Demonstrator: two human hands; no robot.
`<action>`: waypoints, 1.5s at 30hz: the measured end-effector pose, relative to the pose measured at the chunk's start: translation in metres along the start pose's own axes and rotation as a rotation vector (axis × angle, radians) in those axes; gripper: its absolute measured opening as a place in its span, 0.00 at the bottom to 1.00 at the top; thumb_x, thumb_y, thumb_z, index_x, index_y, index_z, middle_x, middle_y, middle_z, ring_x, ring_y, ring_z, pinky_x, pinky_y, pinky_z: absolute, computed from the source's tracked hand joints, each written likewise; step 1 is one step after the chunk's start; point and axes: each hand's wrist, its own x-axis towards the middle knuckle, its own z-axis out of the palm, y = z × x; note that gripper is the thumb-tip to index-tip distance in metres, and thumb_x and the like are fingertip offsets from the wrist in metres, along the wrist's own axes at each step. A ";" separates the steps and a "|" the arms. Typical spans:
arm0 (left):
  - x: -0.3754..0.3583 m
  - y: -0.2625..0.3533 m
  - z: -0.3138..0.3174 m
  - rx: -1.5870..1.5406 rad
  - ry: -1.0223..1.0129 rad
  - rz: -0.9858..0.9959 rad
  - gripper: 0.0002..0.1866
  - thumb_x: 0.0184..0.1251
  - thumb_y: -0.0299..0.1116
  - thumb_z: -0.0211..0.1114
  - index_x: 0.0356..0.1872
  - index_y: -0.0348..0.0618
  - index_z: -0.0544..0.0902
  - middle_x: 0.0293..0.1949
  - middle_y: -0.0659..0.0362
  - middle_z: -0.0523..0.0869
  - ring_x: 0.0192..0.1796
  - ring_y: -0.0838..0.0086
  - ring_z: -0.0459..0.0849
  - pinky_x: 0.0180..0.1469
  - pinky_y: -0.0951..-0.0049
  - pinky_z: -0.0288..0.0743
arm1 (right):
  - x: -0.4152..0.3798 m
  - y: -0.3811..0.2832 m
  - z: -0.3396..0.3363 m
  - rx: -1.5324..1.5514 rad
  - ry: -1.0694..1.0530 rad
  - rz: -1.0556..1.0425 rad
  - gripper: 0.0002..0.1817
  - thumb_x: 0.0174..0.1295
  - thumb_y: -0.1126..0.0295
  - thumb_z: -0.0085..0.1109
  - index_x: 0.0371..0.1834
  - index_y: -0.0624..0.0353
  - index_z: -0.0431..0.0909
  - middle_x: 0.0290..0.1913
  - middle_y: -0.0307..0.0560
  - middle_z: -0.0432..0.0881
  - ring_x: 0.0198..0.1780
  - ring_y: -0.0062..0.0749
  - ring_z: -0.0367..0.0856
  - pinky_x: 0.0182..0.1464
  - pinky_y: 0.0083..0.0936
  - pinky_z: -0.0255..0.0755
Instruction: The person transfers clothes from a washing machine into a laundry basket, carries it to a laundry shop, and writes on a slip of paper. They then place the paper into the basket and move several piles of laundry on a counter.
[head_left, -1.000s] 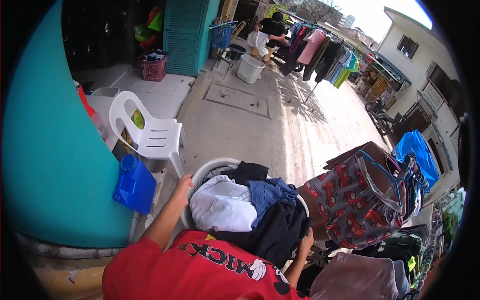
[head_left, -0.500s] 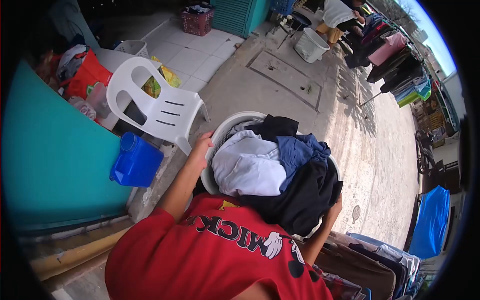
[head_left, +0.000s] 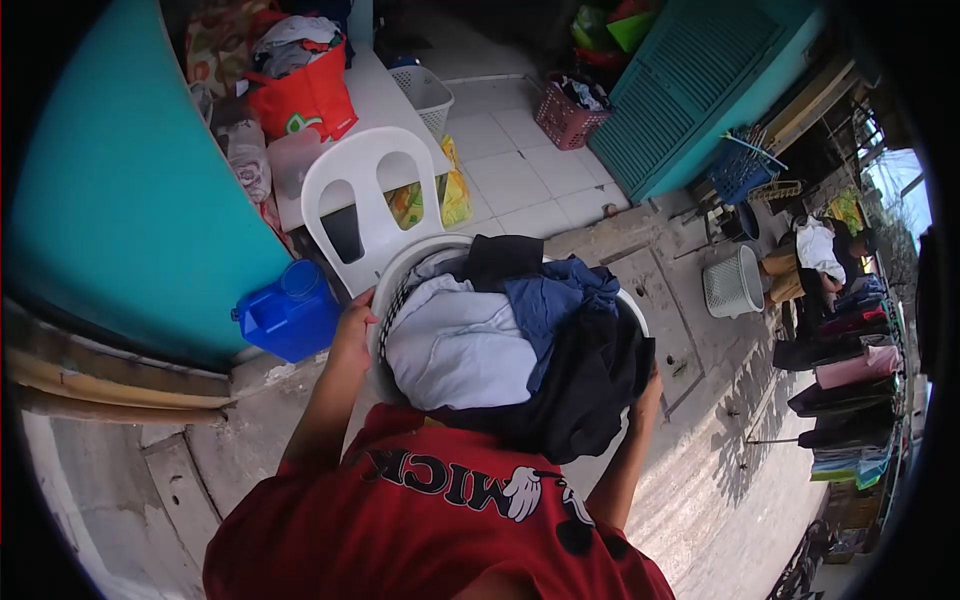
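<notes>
A round light-coloured basket (head_left: 630, 310) is held in front of my red shirt. It is heaped with a white cloth (head_left: 460, 345), a blue cloth (head_left: 560, 300) and black clothes (head_left: 590, 375). My left hand (head_left: 355, 325) grips its left rim, fingers partly hidden behind the edge. At the right side my right hand (head_left: 648, 392) holds the basket, mostly covered by the black cloth. Just beyond the basket stands a white plastic chair (head_left: 375, 185), its seat largely hidden.
A blue jug (head_left: 290, 312) stands left of the chair. Behind are a red bag (head_left: 305, 95) on a white table (head_left: 385, 105), and a pink basket (head_left: 570, 115). At right are a white basket (head_left: 733, 283), another person (head_left: 820, 255) and hanging clothes (head_left: 850, 400).
The view has turned left, so the hanging clothes and the other person appear farther right and lower. The basket stays in both hands and now overlaps the chair's seat.
</notes>
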 end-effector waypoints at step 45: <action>0.280 0.034 0.202 1.913 1.678 0.064 0.15 0.50 0.42 0.49 0.41 0.56 0.73 0.43 0.61 0.74 0.47 0.64 0.71 0.46 0.53 0.57 | 0.573 0.281 0.263 0.303 -0.660 1.087 0.19 0.53 0.66 0.40 0.50 0.54 0.61 0.33 0.45 0.75 0.29 0.28 0.73 0.26 0.21 0.65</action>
